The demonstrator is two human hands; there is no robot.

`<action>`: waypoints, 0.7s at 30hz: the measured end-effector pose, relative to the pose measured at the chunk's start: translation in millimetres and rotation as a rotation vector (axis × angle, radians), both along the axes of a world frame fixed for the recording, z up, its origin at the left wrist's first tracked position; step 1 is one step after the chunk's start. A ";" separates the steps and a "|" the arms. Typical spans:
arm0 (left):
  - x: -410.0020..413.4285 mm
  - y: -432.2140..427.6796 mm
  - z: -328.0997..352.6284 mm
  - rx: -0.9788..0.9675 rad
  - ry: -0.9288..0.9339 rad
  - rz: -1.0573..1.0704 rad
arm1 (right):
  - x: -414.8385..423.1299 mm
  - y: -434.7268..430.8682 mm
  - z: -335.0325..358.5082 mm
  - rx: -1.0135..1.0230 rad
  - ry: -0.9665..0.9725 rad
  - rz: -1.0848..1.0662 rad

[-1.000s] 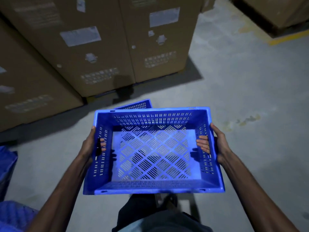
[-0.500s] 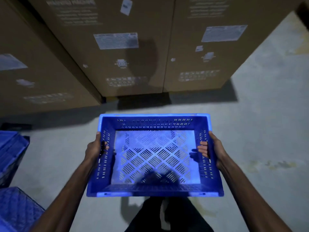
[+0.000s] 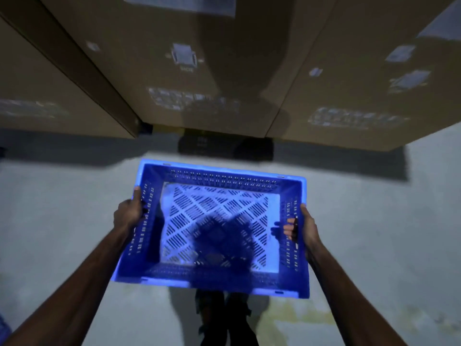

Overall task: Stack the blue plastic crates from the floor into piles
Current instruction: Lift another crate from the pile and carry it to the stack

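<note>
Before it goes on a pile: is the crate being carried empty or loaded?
Empty. The blue crate, held by the left hand and right hand, shows its bare slotted floor, crossed only by shadow.

Held out front — left hand (image 3: 127, 216) and right hand (image 3: 308, 228) grip the crate (image 3: 224, 181).

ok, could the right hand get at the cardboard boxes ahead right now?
Probably not: the right hand grips the right wall of the blue crate, the left hand holds the other side, and the cardboard boxes stand beyond it.
</note>
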State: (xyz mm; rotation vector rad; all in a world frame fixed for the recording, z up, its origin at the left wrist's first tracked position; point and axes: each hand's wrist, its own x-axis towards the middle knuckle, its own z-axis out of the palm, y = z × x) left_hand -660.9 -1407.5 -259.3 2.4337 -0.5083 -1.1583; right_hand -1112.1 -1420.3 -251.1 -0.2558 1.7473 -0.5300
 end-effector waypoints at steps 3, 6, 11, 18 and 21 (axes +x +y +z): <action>3.2 -19.6 -65.9 0.009 -0.004 -0.005 | 2.1 -26.1 -60.0 0.014 -0.020 0.001; -3.8 -38.9 -109.5 0.000 -0.003 -0.019 | 0.2 -44.3 -111.5 0.025 -0.040 -0.001; -3.8 -55.3 -158.2 0.041 -0.059 0.005 | 0.8 -65.8 -158.6 0.029 -0.059 0.015; 16.0 -55.5 -205.1 0.087 -0.170 0.041 | 3.7 -74.3 -171.8 -0.036 -0.012 0.016; -2.5 -60.7 -175.5 0.091 -0.173 0.020 | 1.6 -69.4 -171.0 -0.038 0.045 0.022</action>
